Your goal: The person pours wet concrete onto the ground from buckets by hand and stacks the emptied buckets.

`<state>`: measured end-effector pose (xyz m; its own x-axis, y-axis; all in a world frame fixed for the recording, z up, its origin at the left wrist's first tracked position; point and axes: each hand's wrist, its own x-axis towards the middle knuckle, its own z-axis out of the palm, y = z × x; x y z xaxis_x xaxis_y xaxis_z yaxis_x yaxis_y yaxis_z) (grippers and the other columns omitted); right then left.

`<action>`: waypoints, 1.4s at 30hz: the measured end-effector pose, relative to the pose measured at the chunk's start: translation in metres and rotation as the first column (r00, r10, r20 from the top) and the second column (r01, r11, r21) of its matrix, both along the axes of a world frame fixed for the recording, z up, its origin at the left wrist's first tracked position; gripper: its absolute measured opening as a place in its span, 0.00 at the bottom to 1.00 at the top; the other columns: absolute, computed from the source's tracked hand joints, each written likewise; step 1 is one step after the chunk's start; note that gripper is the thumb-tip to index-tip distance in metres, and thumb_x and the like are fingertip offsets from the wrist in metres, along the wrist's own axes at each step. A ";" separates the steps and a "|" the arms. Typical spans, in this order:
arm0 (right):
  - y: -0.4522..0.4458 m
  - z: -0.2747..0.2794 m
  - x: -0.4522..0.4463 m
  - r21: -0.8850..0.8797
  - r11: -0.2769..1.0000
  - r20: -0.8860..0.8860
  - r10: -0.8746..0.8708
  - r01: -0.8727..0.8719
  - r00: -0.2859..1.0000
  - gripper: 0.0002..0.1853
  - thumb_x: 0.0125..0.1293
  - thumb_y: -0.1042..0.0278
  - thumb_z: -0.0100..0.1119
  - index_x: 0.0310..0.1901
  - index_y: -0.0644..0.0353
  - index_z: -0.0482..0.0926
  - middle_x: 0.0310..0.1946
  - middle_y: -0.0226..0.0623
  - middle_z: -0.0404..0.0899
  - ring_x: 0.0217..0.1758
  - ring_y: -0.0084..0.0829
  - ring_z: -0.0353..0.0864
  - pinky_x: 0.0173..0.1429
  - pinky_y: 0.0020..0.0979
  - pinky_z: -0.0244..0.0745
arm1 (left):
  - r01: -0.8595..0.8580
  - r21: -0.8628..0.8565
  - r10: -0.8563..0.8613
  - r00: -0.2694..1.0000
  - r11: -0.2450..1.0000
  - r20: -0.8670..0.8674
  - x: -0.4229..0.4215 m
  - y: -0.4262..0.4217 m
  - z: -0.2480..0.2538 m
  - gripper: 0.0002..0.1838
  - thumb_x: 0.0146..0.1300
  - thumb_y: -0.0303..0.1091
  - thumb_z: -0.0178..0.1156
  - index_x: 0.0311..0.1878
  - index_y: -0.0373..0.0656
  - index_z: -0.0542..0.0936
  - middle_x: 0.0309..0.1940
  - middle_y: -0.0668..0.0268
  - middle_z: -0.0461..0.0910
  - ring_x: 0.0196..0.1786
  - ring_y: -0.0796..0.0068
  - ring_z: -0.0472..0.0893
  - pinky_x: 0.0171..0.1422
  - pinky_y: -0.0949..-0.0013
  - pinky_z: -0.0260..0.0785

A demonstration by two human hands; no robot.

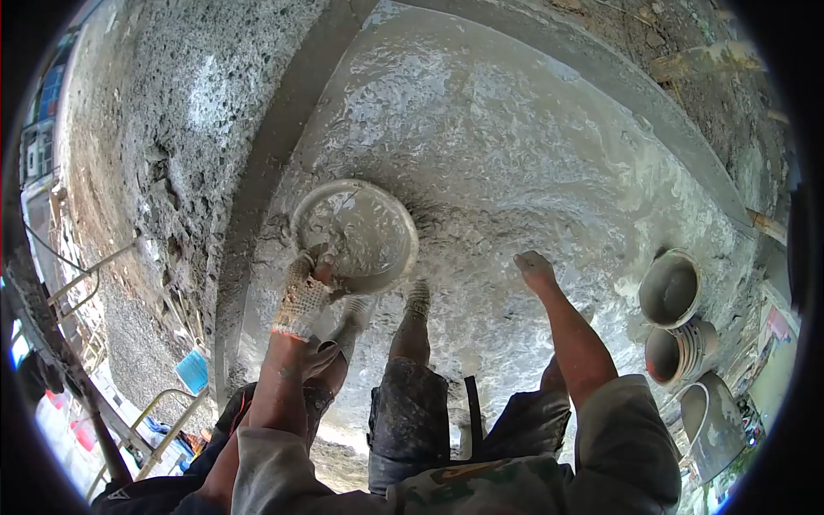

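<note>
A round basin (407, 206) of wet grey mortar rests on the wet cement in front of me, left of centre. My left hand (302, 296), in a mortar-stained knitted glove, is closed on its near-left rim. To the right, apart from the basin, is my right hand (536, 268), with grey mortar on its fingers. Its fingers look curled together, and I see no tool in them. Below my gloved hand shows another person's hand (321, 360), partly hidden by my forearm.
Wet mortar (515, 163) covers the floor between low concrete edges. Buckets (671, 287) stand at the right, with a larger pail (711, 421) nearer me. A rough concrete slab (184, 129) runs along the left, with a blue container (192, 372) and metal bars (172, 433) beside it.
</note>
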<state>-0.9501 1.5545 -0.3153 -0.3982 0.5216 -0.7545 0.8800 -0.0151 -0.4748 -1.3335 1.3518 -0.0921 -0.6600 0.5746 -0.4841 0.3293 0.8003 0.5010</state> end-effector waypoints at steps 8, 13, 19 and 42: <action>0.019 0.106 0.200 0.090 0.928 0.349 -0.368 0.360 0.862 0.26 0.58 0.47 0.58 0.51 0.60 0.75 0.50 0.54 0.75 0.56 0.53 0.73 0.60 0.45 0.68 | -0.280 -0.044 0.281 0.920 0.959 0.272 -0.067 -0.059 -0.077 0.13 0.64 0.35 0.54 0.43 0.34 0.79 0.33 0.62 0.80 0.30 0.75 0.75 0.35 0.72 0.67; 0.068 0.097 0.364 0.679 0.620 0.213 -0.679 0.393 0.703 0.30 0.56 0.62 0.60 0.58 0.68 0.65 0.49 0.59 0.71 0.57 0.56 0.68 0.62 0.45 0.65 | 0.143 -0.363 -0.334 0.769 0.921 -0.545 0.129 0.108 -0.019 0.20 0.64 0.38 0.51 0.54 0.34 0.75 0.51 0.45 0.76 0.55 0.48 0.74 0.58 0.55 0.65; 0.189 0.111 0.479 0.909 0.355 0.096 -0.689 0.219 0.718 0.34 0.57 0.61 0.60 0.64 0.64 0.62 0.58 0.57 0.62 0.61 0.58 0.63 0.64 0.47 0.61 | 0.297 -0.080 -0.260 0.914 0.951 0.311 0.396 0.271 -0.135 0.25 0.64 0.48 0.55 0.52 0.33 0.77 0.43 0.52 0.80 0.47 0.57 0.77 0.54 0.62 0.66; 0.102 0.118 0.570 0.292 0.102 -0.218 -0.961 0.951 0.170 0.23 0.61 0.61 0.62 0.52 0.67 0.71 0.38 0.42 0.81 0.38 0.32 0.81 0.42 0.30 0.75 | 0.125 0.167 -0.201 0.363 0.978 0.910 0.702 0.393 -0.063 0.22 0.69 0.37 0.51 0.64 0.42 0.67 0.31 0.65 0.76 0.23 0.80 0.74 0.27 0.74 0.67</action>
